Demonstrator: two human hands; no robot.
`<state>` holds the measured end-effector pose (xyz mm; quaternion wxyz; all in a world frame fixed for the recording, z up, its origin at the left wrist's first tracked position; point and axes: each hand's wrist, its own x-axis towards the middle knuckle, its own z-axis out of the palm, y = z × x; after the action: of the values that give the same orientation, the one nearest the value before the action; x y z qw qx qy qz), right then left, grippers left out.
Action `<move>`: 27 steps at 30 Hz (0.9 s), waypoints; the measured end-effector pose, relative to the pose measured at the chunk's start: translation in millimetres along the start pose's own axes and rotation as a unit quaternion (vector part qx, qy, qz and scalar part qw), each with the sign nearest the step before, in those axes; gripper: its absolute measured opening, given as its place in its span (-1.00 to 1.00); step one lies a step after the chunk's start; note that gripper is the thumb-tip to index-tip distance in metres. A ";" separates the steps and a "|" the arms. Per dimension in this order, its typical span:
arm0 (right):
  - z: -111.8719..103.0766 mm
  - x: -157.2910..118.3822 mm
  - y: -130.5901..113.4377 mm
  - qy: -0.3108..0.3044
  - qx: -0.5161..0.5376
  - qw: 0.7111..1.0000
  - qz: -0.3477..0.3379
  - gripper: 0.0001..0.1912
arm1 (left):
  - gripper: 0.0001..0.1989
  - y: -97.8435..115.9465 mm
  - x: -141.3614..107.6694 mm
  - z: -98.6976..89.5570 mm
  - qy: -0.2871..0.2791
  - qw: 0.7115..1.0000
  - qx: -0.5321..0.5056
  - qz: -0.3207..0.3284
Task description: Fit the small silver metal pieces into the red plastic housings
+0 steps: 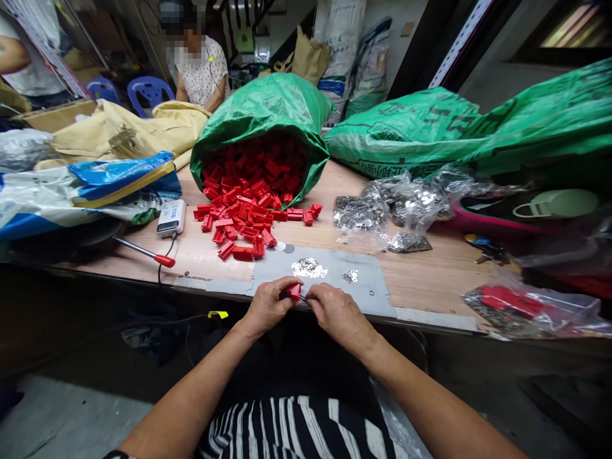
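Note:
Near the table's front edge, my left hand (271, 305) is closed on a small red plastic piece (294, 291). My right hand (335, 312) is pinched on a thin dark object (304, 298) whose tip meets the red piece; what exactly it is cannot be made out. Behind my hands a grey mat (366, 280) carries a pile of small shiny metal parts (310, 267) and a smaller cluster (350, 276). Many more red pieces (243, 220) spill onto the table from the mouth of a green woven sack (268, 105).
Clear bags of metal parts (361, 213) lie right of the sack. A white device (171, 218) with a cable and a red-tipped lever (165, 261) are at the left. At the right edge rests a bag with red and metal pieces (530, 306). A person (203, 73) sits across the table.

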<state>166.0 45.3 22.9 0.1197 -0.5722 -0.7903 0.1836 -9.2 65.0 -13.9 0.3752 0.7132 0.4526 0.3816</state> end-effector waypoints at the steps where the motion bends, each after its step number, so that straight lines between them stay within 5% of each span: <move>1: 0.7 0.0 -4.2 0.001 -0.009 1.000 0.010 -0.85 | -0.66 -0.5 -0.3 0.7 0.004 1.000 -0.001 0.004; 5: 2.8 0.0 -10.9 0.003 -0.007 0.999 0.033 -0.84 | -0.66 -0.2 -1.3 2.0 0.008 1.000 0.006 0.006; 11: 2.8 -6.9 10.1 0.023 0.116 0.993 -0.007 -0.81 | -0.69 3.9 -4.9 2.1 0.021 1.000 0.003 -0.010; 17: -0.9 -22.9 24.7 0.018 0.281 0.959 -0.037 -0.79 | -0.71 16.6 -11.6 6.9 0.061 0.987 -0.142 -0.052; 20: -4.1 -27.3 21.0 -0.002 0.320 0.947 -0.043 -0.74 | -0.73 29.4 -14.0 7.7 0.070 0.934 -0.330 -0.115; 23: -6.6 -27.1 13.3 -0.018 0.320 0.945 -0.059 -0.60 | -0.80 39.2 -17.4 6.9 0.037 0.838 -0.510 -0.192; 27: -8.1 -24.5 4.9 -0.033 0.313 0.947 -0.069 -0.57 | -0.78 41.2 -22.8 7.4 0.026 0.742 -0.624 -0.242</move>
<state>181.1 24.7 28.6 0.2788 -0.4438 -0.7340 0.4319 5.3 29.7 14.6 0.8041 0.1756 0.2807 0.4938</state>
